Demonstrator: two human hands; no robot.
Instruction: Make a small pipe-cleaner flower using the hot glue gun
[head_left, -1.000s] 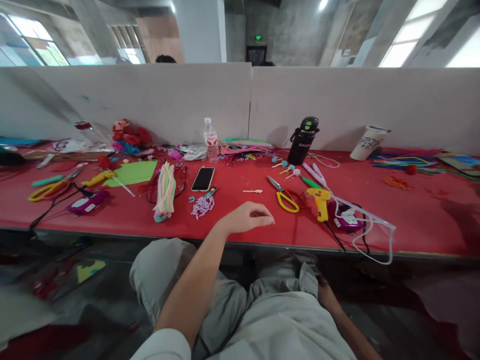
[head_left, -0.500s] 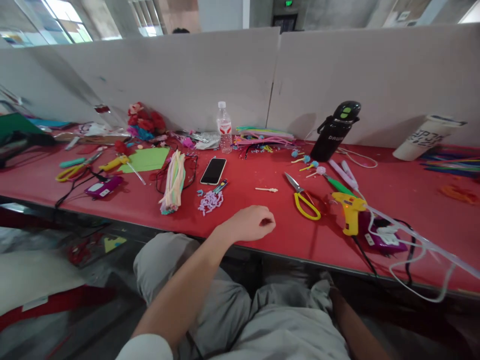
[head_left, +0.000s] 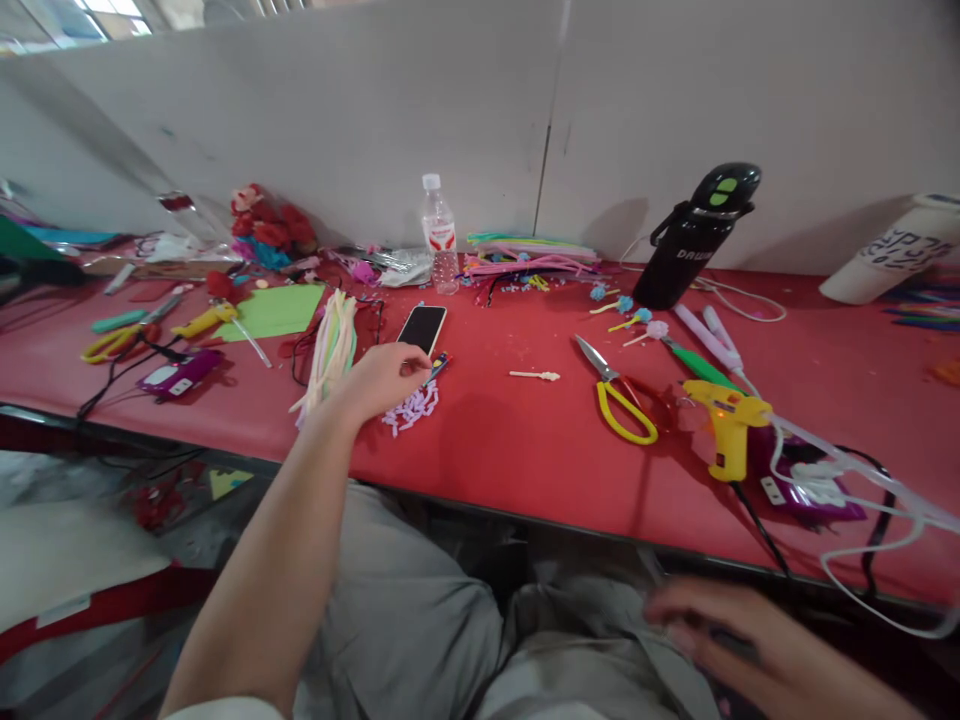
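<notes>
My left hand (head_left: 386, 380) is over the left-centre of the table with its fingers curled in. Its fingertips are beside a small utility knife (head_left: 439, 367), just in front of a phone (head_left: 423, 328). Part of a heap of short lilac pieces (head_left: 414, 410) lies beneath the hand, and whatever the fingers hold is hidden. To the left of my wrist is a bundle of pale pipe cleaners (head_left: 334, 335). My right hand (head_left: 720, 630) is low at the right, below the table edge and over my lap, smeared by motion. A small cream twisted stick (head_left: 534, 375) lies mid-table.
Yellow-handled scissors (head_left: 619, 400), a yellow glue gun (head_left: 726, 420) and a purple power strip (head_left: 810, 490) with loose cables occupy the right. Behind stand a black bottle (head_left: 690, 240) and a water bottle (head_left: 440, 240). More pipe cleaners (head_left: 532, 262) lie along the partition (head_left: 337, 130).
My left hand has moved left from mid-table to the lilac heap and knife. My right hand has come up into view at the lower right. The view has tilted down.
</notes>
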